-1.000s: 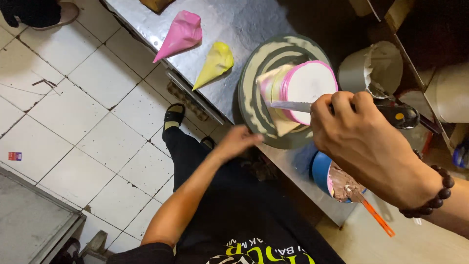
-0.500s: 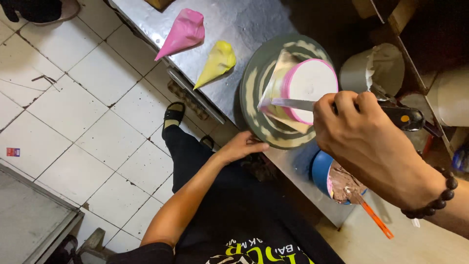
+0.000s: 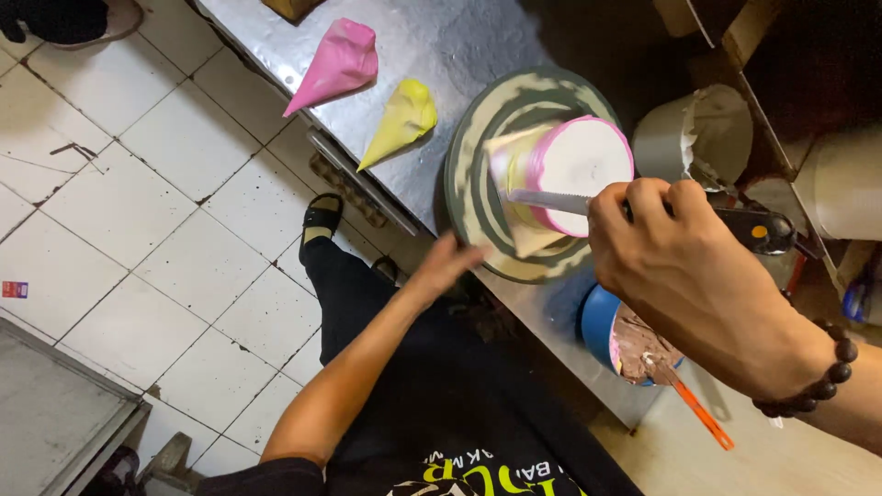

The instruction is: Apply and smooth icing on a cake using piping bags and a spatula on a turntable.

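On a steel desk (image 3: 459, 46), a pink-rimmed cake (image 3: 565, 179) sits on a turntable (image 3: 478, 184); the right hand (image 3: 675, 262) grips a serrated knife (image 3: 551, 200) against it, the left hand (image 3: 450, 264) open at the turntable's edge.

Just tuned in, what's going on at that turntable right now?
A person is icing a small cake on a round turntable. The right hand presses a long spatula flat against the cake's side, while the left hand touches the turntable's edge. Pink and yellow piping bags lie on the steel counter.
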